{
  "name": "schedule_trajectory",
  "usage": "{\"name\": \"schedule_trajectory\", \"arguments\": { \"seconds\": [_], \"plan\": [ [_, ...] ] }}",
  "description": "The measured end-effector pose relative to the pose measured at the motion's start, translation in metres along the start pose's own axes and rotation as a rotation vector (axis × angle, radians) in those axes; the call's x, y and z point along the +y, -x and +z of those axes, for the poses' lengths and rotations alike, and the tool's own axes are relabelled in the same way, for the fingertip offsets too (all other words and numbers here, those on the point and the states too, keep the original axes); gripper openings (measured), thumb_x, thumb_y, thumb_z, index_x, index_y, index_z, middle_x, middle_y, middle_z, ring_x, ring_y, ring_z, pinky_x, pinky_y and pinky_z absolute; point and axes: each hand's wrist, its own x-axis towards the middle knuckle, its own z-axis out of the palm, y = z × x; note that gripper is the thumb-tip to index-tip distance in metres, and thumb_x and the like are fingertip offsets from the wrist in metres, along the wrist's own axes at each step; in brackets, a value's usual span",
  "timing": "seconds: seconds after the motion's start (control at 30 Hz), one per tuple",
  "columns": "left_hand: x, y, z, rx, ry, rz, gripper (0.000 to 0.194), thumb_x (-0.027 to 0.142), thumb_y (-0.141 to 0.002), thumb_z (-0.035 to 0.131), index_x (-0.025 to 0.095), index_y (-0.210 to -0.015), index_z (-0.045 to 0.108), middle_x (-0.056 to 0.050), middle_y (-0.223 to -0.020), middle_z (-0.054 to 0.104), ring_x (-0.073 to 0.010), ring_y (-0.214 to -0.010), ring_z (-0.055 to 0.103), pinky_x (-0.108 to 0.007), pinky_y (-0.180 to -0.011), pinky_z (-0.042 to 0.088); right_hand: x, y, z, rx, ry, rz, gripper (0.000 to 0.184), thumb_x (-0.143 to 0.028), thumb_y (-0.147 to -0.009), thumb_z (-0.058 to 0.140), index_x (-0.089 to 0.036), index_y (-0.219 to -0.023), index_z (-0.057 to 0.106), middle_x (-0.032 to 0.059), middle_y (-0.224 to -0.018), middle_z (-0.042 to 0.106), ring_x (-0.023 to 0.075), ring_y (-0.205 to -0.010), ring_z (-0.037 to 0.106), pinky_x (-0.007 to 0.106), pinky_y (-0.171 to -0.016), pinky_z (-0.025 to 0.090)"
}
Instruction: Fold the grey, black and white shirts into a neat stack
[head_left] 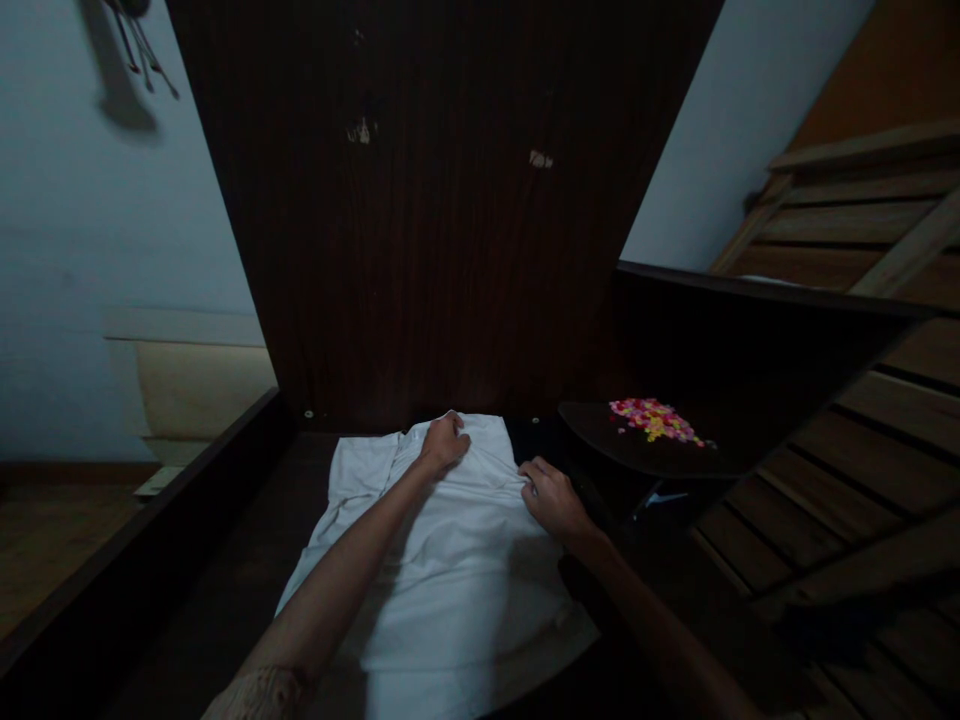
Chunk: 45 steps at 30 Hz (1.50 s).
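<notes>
A white shirt (450, 560) lies spread on the dark wooden surface, wrinkled, with a sleeve-like flap at its far left corner. My left hand (445, 442) is at the shirt's far edge, its fingers curled down into the fabric. At the right edge, my right hand (553, 495) pinches the cloth between thumb and fingers, and creases run from there toward my left hand. My left forearm crosses over the shirt and hides part of it. Shadow darkens its near right part.
A tall dark wooden panel (450, 230) rises behind the surface. On the right, a small rounded shelf (592, 425) carries a heap of pink, red and yellow pieces (656, 420). A low raised edge (150, 530) runs along the left. Wooden slats (862, 450) stand further right.
</notes>
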Motion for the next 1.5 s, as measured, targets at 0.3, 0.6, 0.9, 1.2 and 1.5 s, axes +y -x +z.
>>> {"name": "schedule_trajectory", "arguments": {
  "seconds": [0.3, 0.6, 0.9, 1.2, 1.5],
  "plan": [
    [-0.005, -0.021, -0.007, 0.101, -0.182, 0.185, 0.037, 0.016, -0.085, 0.05, 0.013, -0.12, 0.061, -0.014, -0.121, 0.059, -0.0231, -0.112, 0.054, -0.033, -0.1, 0.04, 0.003, 0.003, -0.001, -0.071, -0.084, 0.035, 0.019, -0.019, -0.083, 0.053, -0.018, -0.099, 0.064, 0.008, -0.099, 0.066, 0.0205, -0.094, 0.06, 0.029, -0.085, 0.042],
    [-0.01, -0.026, -0.011, 0.04, -0.282, 0.127, 0.017, 0.015, -0.083, 0.055, 0.017, -0.091, 0.069, -0.012, -0.103, 0.063, -0.0229, -0.104, 0.057, -0.029, -0.09, 0.044, 0.034, -0.073, 0.012, 0.082, -0.586, 0.092, 0.018, -0.026, -0.082, 0.051, -0.022, -0.085, 0.068, 0.0028, -0.084, 0.071, 0.0176, -0.08, 0.064, 0.027, -0.073, 0.048],
    [-0.03, -0.015, -0.048, 0.173, -0.323, 0.018, 0.025, 0.027, -0.094, 0.042, 0.016, -0.097, 0.065, -0.015, -0.104, 0.065, -0.0235, -0.102, 0.06, -0.031, -0.086, 0.044, 0.051, -0.137, 0.036, 0.029, -0.596, 0.035, 0.036, -0.023, -0.072, 0.063, -0.018, -0.107, 0.067, 0.0006, -0.079, 0.067, 0.0125, -0.065, 0.058, 0.026, -0.066, 0.047],
    [-0.119, 0.004, -0.121, 0.154, -0.359, -0.201, 0.027, 0.031, -0.088, 0.046, 0.016, -0.09, 0.069, -0.015, -0.1, 0.071, -0.0274, -0.098, 0.064, -0.031, -0.081, 0.046, 0.056, -0.141, 0.031, -0.041, -0.562, -0.161, 0.027, -0.022, -0.077, 0.057, -0.015, -0.097, 0.073, 0.0052, -0.085, 0.07, 0.0147, -0.071, 0.058, 0.027, -0.069, 0.047],
    [-0.169, 0.01, -0.146, -0.029, -0.206, -0.197, 0.022, 0.015, -0.066, 0.056, 0.024, -0.079, 0.071, -0.001, -0.091, 0.076, -0.0209, -0.096, 0.067, -0.024, -0.085, 0.049, 0.051, -0.145, 0.011, -0.166, -0.379, -0.255, 0.037, -0.003, -0.076, 0.046, -0.021, -0.091, 0.075, 0.0039, -0.1, 0.073, 0.0178, -0.097, 0.066, 0.031, -0.091, 0.047]
  ]
}}
